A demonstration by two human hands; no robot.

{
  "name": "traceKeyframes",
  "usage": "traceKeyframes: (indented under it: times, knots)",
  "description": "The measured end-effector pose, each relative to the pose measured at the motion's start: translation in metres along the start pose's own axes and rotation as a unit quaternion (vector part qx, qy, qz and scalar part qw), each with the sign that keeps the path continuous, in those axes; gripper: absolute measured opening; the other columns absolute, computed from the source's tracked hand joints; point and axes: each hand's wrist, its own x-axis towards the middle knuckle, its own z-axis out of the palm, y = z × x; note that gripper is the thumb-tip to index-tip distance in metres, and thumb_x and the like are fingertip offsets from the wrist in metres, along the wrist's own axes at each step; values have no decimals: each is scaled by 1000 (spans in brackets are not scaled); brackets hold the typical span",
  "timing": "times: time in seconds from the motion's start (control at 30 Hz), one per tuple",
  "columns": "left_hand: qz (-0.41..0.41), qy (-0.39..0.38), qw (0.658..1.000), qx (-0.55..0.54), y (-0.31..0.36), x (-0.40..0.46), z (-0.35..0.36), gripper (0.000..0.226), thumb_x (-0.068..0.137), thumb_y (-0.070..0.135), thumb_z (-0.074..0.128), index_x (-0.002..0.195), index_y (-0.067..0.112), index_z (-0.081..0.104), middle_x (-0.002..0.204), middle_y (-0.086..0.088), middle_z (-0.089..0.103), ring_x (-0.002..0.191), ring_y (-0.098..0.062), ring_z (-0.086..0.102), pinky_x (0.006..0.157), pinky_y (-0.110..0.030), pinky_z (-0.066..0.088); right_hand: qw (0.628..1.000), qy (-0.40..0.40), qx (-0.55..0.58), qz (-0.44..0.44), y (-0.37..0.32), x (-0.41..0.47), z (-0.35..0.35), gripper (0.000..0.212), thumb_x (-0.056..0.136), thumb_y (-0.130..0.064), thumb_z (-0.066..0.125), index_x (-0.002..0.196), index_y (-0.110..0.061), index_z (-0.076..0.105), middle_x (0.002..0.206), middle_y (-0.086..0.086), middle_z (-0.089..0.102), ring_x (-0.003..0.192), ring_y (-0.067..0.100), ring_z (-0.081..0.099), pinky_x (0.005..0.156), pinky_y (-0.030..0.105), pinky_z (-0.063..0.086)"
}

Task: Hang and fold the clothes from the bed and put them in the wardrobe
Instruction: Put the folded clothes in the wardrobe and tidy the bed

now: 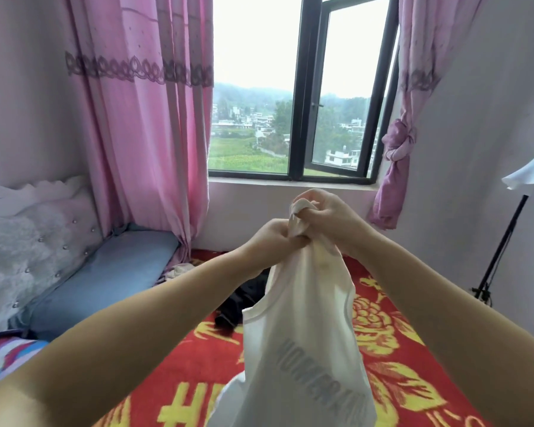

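1. Both hands work at the top of a white sleeveless top (302,334), held up in the air above the bed (413,349). The left hand (270,238) has its fingers curled round the bunched shoulder fabric; the right hand (324,215) pinches the same bunch just above it, the two hands touching.
2. The top hangs free below the grip, grey lettering showing on the side toward the camera, its lower part running out of the bottom of the view. It looks as if the step in hand is sorting out the shoulder straps before hanging or folding.
3. To do this well, I would separate the two straps first: let one hand keep one strap and slide the other hand along the neckline to find the second, so the garment opens flat rather than twisted.
4. Check whether the lettering reads the right way out; it is too blurred to tell from here.
5. No hanger is visible, so I cannot tell which way this piece is meant to go.
6. A black garment (244,300) and a pale crumpled garment (179,269) lie on the red floral blanket near the blue pillow (105,282), not yet dealt with. Keep the white top lifted clear of them.
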Motion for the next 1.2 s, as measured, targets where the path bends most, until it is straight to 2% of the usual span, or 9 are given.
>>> traceKeyframes:
  times: [0.1, 0.2, 0.33, 0.57, 0.77, 0.9, 1.03, 1.13, 1.2]
  knots:
    - [-15, -18, 997, -67, -5, -2, -25, 22, 95, 13, 55, 104, -4, 66, 94, -12, 69, 86, -22, 67, 86, -37, 54, 983, -155, 92, 35, 19, -9, -24, 54, 83, -24, 72, 130, -20, 48, 119, 10, 62, 107, 22, 64, 88, 37, 54]
    - [-37, -35, 979, -199, -3, -1, -48, 15, 91, 17, 57, 99, 5, 63, 79, 1, 69, 76, -14, 66, 78, -31, 56, 952, -287, 75, 80, 53, -23, -26, 56, 82, -23, 69, 134, -17, 48, 128, 3, 62, 115, 17, 61, 94, 35, 51]
    - [-43, -3, 949, -311, -8, 7, -65, 13, 91, 18, 55, 101, 11, 60, 84, -1, 67, 81, -16, 65, 84, -32, 55, 967, -212, -122, 75, 97, -34, -1, 14, 89, -27, 67, 95, -14, 69, 87, -7, 69, 75, 5, 61, 79, 32, 49]
    - [-66, 21, 931, -357, -22, 1, -85, 28, 83, 25, 61, 107, 9, 60, 92, -5, 67, 85, -18, 65, 74, -31, 56, 995, -75, -65, 9, 80, -30, 28, 19, 93, -18, 50, 75, -23, 54, 58, -11, 53, 53, 5, 43, 56, 23, 38]
    - [-110, 105, 948, -279, -34, -13, -120, 25, 88, 11, 54, 112, 5, 57, 92, -8, 63, 79, -16, 63, 66, -26, 56, 1000, 6, 22, 9, 53, -11, 18, 20, 100, -13, 46, 82, -17, 56, 62, -6, 47, 52, 5, 40, 49, 18, 35]
    - [-74, 155, 985, -32, -37, -21, -126, 64, 69, 28, 58, 131, 12, 47, 118, -7, 56, 109, -21, 52, 82, -28, 46, 996, -59, 69, -4, 26, -6, 4, 21, 99, -16, 50, 82, -18, 60, 68, -5, 55, 57, 6, 48, 53, 20, 41]
    - [98, 4, 976, 196, -4, -25, -87, 87, 80, 47, 68, 149, 32, 17, 152, 9, 27, 135, -5, 27, 105, -22, 29, 991, -122, 29, -55, -4, -2, 7, 17, 99, -15, 49, 84, -15, 58, 62, -8, 50, 48, 2, 43, 47, 14, 38]
    - [79, -115, 978, 153, 10, -15, -57, 61, 84, 33, 69, 137, 30, 38, 125, 12, 55, 110, -1, 54, 87, -14, 45, 979, -180, -15, -97, -17, -1, 5, 14, 98, -10, 51, 87, -11, 60, 61, -12, 54, 51, 0, 46, 51, 13, 39]
    - [37, -146, 983, 105, 6, -10, -56, 15, 87, 23, 69, 101, 24, 62, 85, 15, 64, 74, 1, 60, 66, -14, 47, 972, -198, -71, -107, -20, -4, -5, 14, 97, -13, 54, 86, -13, 62, 62, -13, 56, 53, -1, 47, 53, 13, 39]
